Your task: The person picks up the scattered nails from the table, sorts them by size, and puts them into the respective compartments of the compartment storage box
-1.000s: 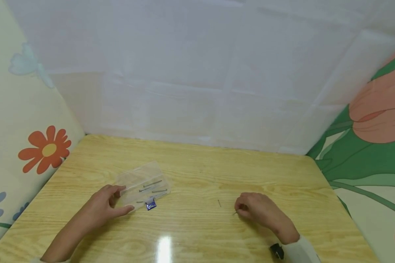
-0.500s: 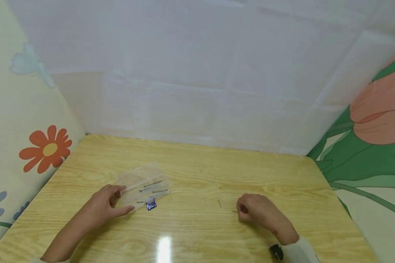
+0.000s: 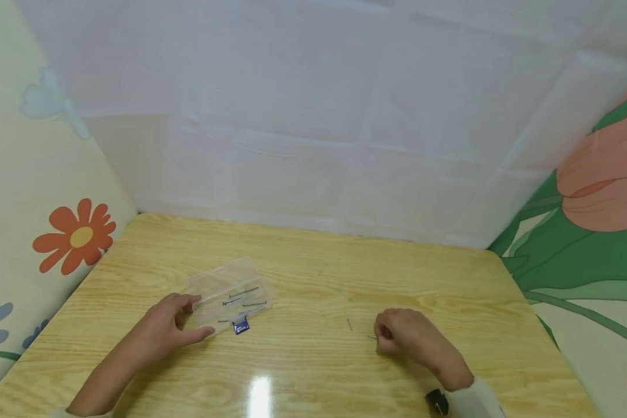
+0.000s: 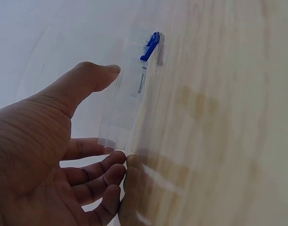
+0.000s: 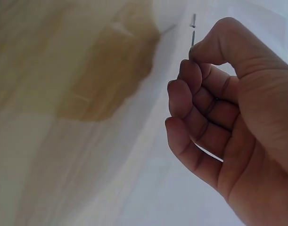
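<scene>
My left hand point(image 3: 169, 322) holds the left end of a clear plastic box point(image 3: 205, 316), thumb along the near side and forefinger at the far edge. Its transparent lid point(image 3: 222, 276) lies back, and a blue latch point(image 3: 241, 325) sits on the near side. Several dark nails, among them a long nail point(image 3: 244, 292), show in the box. To the right, my right hand point(image 3: 404, 331) pinches a small thin nail point(image 5: 193, 38) between thumb and forefinger, its tip poking out leftward in the head view. Another small nail point(image 3: 349, 324) lies on the table just left of that hand.
The wood-grain table point(image 3: 303, 371) has a white sheet point(image 3: 313, 145) hanging behind it and flower-printed panels point(image 3: 83, 238) at both sides. A small black object point(image 3: 437, 402) is at the right cuff.
My right hand has shifted slightly right and turned the pinched nail, which pointed down-left and now points more straight left. The left hand and box stay in place.
</scene>
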`<state>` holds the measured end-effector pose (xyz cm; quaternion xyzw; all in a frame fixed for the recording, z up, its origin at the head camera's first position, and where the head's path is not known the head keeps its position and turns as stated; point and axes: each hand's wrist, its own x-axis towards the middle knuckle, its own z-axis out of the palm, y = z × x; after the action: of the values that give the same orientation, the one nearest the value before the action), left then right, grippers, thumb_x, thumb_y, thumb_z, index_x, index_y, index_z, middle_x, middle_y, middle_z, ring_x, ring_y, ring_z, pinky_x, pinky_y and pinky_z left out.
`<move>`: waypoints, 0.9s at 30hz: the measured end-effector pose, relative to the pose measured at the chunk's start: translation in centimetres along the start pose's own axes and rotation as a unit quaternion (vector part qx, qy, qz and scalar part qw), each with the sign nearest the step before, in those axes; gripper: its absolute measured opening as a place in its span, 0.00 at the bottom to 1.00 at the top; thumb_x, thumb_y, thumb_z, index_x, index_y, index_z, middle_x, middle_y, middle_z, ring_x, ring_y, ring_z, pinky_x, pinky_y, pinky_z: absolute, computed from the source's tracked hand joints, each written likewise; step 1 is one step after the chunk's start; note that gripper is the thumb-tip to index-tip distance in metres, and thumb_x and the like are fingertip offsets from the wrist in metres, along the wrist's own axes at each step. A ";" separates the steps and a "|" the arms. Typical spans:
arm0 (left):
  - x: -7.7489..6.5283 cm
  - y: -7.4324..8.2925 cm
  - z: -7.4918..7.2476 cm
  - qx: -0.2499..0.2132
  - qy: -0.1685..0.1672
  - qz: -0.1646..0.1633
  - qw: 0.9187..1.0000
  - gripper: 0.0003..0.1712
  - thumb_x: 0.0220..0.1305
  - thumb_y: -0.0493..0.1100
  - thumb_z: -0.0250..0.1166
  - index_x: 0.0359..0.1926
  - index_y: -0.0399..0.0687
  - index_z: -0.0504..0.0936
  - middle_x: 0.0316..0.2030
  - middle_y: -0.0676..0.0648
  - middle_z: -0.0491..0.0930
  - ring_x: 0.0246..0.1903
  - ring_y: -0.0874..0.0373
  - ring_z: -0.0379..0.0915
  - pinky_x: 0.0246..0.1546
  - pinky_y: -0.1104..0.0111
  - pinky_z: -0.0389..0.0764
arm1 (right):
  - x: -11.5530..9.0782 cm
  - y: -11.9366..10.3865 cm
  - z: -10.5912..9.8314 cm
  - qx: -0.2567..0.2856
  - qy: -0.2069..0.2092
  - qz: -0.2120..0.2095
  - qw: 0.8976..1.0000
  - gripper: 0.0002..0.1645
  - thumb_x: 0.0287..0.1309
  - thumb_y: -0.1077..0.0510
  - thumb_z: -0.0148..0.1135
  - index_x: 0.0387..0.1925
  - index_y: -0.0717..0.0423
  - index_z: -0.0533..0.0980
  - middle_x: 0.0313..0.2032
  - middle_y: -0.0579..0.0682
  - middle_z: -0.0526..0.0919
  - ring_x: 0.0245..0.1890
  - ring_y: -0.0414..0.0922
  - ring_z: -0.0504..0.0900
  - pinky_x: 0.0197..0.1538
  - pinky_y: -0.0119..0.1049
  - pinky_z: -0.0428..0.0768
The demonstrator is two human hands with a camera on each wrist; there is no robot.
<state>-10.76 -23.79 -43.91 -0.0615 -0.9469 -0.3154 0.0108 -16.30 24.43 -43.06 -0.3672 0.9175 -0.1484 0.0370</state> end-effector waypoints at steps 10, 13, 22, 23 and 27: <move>0.0 0.1 0.0 0.001 -0.002 -0.002 1.000 0.47 0.51 0.56 0.82 0.59 0.23 0.77 0.38 0.48 0.74 0.34 0.55 0.66 0.29 0.66 0.69 | 1.0 -1.3 0.1 0.020 0.045 -0.056 0.997 0.13 0.47 0.69 0.64 0.25 0.45 0.77 0.24 0.33 0.71 0.23 0.30 0.66 0.28 0.28 0.71; 0.0 0.1 0.0 -0.001 -0.002 0.000 1.000 0.47 0.51 0.56 0.82 0.59 0.23 0.77 0.37 0.48 0.73 0.33 0.55 0.66 0.29 0.66 0.69 | 1.6 -1.9 0.2 0.022 0.057 -0.079 0.995 0.13 0.48 0.69 0.63 0.26 0.45 0.77 0.24 0.33 0.71 0.23 0.30 0.66 0.29 0.26 0.71; 0.2 0.0 0.1 0.001 0.002 0.001 1.000 0.47 0.51 0.57 0.82 0.59 0.24 0.78 0.38 0.47 0.74 0.34 0.54 0.67 0.31 0.65 0.71 | 4.6 -3.7 0.2 0.003 0.059 -0.113 0.992 0.11 0.51 0.66 0.64 0.25 0.45 0.77 0.25 0.34 0.71 0.24 0.30 0.66 0.29 0.26 0.70; 0.2 0.0 0.1 0.000 0.002 0.001 1.000 0.47 0.51 0.57 0.82 0.59 0.23 0.78 0.38 0.47 0.74 0.34 0.54 0.67 0.31 0.65 0.71 | 5.1 -3.9 0.1 0.001 0.056 -0.114 0.992 0.11 0.52 0.65 0.64 0.26 0.45 0.77 0.24 0.34 0.71 0.24 0.31 0.66 0.29 0.26 0.69; 0.1 0.1 0.1 -0.003 -0.002 0.000 1.000 0.47 0.52 0.57 0.82 0.58 0.23 0.77 0.38 0.47 0.74 0.34 0.54 0.67 0.31 0.65 0.71 | 6.8 -5.2 0.0 -0.003 0.044 -0.125 0.991 0.10 0.55 0.64 0.64 0.26 0.44 0.76 0.24 0.35 0.70 0.24 0.32 0.65 0.29 0.27 0.69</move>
<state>-10.89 -23.65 -43.90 -0.0618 -0.9462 -0.3176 0.0084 -17.85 16.17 -41.28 -0.4723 0.8655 -0.1650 -0.0233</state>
